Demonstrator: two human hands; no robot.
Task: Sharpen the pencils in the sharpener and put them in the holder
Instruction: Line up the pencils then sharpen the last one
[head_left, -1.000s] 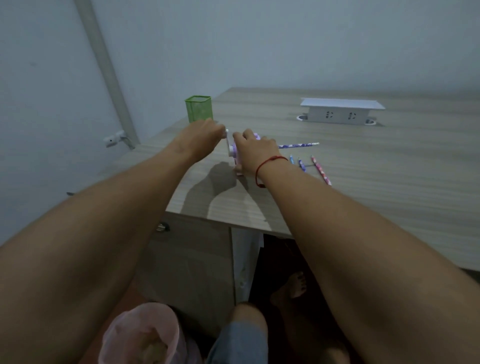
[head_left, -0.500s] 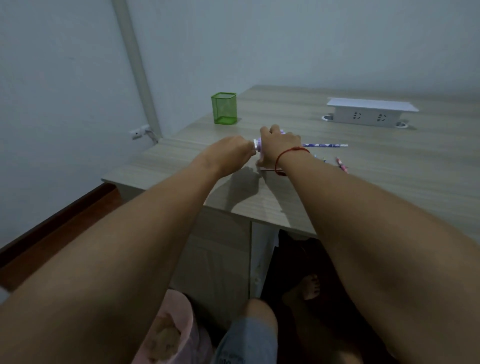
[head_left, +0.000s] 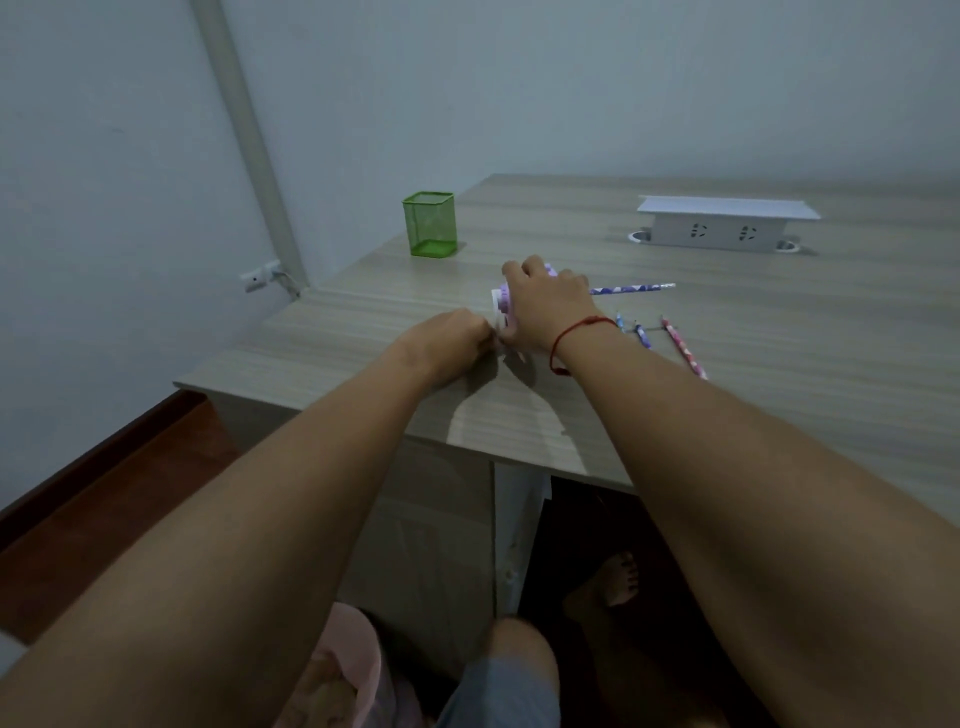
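A small purple and white sharpener (head_left: 500, 306) stands on the wooden desk (head_left: 779, 364), mostly hidden under my right hand (head_left: 545, 306), which grips its body from above. My left hand (head_left: 457, 338) is curled at the sharpener's left end, holding its crank, which is barely visible. A purple patterned pencil (head_left: 631, 288) sticks out to the right from the sharpener. Two blue pencils (head_left: 641, 332) and a pink pencil (head_left: 683, 348) lie on the desk just right of my right wrist. The green mesh holder (head_left: 430, 224) stands empty at the desk's far left.
A white socket box (head_left: 722, 226) sits at the back of the desk. The desk's left edge and front edge are close to my hands. A pink bin (head_left: 348, 670) stands on the floor below, beside my knee (head_left: 519, 654).
My left hand has dropped lower at the sharpener's left end, as the crank turns. The camera view has shifted left. My right hand still holds the sharpener.
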